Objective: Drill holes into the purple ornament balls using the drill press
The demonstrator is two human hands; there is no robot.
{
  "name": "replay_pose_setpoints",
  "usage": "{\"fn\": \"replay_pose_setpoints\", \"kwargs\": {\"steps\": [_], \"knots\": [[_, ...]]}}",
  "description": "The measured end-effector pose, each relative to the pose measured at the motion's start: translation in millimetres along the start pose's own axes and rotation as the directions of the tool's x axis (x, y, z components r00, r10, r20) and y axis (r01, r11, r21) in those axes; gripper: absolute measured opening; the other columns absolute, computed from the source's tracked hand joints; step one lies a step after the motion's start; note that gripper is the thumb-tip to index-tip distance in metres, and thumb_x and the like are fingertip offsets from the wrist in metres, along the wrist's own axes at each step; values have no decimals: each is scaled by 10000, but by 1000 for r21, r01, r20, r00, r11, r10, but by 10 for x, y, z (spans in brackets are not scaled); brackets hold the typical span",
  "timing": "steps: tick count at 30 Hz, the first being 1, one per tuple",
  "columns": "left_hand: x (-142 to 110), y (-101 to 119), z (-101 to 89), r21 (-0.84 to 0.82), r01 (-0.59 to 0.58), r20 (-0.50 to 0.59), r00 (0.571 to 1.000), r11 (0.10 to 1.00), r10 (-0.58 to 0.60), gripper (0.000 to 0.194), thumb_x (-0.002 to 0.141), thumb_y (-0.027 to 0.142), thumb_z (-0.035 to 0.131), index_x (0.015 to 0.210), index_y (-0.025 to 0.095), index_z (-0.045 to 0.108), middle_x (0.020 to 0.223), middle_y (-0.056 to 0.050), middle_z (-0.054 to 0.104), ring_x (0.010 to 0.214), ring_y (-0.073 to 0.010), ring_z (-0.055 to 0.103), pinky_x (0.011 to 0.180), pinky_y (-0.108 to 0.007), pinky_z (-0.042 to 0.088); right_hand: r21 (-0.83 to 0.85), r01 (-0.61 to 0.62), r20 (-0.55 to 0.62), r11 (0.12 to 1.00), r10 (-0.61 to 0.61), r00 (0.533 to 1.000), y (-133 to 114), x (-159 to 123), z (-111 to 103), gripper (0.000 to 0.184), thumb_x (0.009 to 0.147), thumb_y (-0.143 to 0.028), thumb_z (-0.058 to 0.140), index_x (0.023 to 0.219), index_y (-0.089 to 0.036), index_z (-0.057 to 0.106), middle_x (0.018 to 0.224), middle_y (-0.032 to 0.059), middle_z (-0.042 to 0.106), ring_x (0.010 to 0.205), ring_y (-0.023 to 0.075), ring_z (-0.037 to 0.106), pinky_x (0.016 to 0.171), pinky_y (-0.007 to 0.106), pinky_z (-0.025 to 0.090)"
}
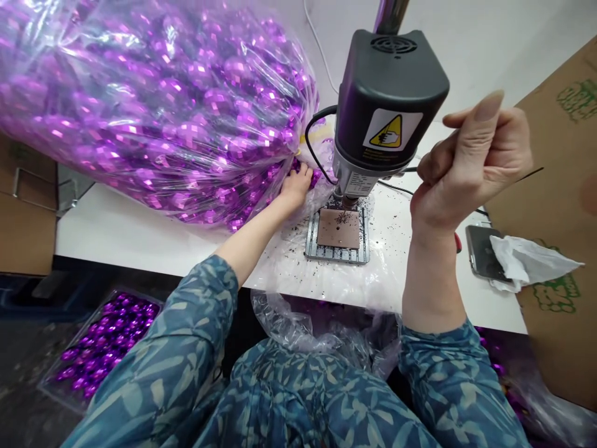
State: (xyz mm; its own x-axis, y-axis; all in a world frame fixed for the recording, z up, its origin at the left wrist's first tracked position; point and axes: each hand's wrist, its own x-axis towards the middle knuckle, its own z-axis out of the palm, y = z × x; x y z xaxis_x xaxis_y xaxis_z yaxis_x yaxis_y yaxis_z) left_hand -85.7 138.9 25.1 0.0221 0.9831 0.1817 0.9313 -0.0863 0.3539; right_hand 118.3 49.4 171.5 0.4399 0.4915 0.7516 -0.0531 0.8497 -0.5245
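My left hand (pixel 297 185) reaches to the gathered mouth of a big clear bag (pixel 186 112) full of shiny purple mirrored balls. Its fingers are slightly apart and bent among the balls there; the fingertips are partly hidden. Raised at the right of the bench drill press (pixel 392 93), my right hand (pixel 473 155) is curled closed with the thumb on top. What it grips, if anything, is hidden behind the fingers. Below the drill head, a brown square plate (pixel 338 229) with a small dark hole lies on the slotted metal base (pixel 338 255), strewn with dark shavings.
A black phone (pixel 485 252) and crumpled white tissue (pixel 532 261) lie at the right of the white table (pixel 121 227), by a cardboard box (pixel 559 218). Clear plastic (pixel 298 323) hangs over the front edge. A tray of purple balls (pixel 112 336) stands lower left.
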Motion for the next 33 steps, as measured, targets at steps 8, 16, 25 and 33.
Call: {"fn": "replay_pose_setpoints", "kwargs": {"steps": [8,16,25,33], "knots": [[60,-173,30,45,-81,0,997,996,81,421,908,20,634,1318,109,664,1416,-255,630,1388,-442,595,1157,-602,505,12,38,-3,999,-38,999,20,-13,1,386,884,-494,691,722,-146,643,488,-117,406,374,-62,353,410,154,184],[-908,-116,-323,-850,-38,6,997,525,80,516,910,354,819,1357,177,634,1284,-143,733,1070,-237,759,953,-426,664,28,48,-30,998,-47,998,14,-6,42,451,822,-558,714,695,-139,608,522,-102,448,373,-50,344,370,164,174],[-1278,82,314,-925,258,298,947,280,115,634,857,467,877,1377,194,638,1116,-97,790,592,-101,659,462,-208,478,-50,44,-30,998,-45,999,-14,-8,74,497,783,-633,675,679,-154,589,503,-99,404,370,-42,316,387,185,182],[-1149,193,450,-909,68,140,979,412,149,453,947,366,790,1338,206,626,1379,-144,746,1223,-272,739,1001,-424,657,-63,76,-42,995,-78,996,2,-25,98,531,805,-692,656,675,-183,580,492,-87,362,378,-7,273,400,257,154]]}}
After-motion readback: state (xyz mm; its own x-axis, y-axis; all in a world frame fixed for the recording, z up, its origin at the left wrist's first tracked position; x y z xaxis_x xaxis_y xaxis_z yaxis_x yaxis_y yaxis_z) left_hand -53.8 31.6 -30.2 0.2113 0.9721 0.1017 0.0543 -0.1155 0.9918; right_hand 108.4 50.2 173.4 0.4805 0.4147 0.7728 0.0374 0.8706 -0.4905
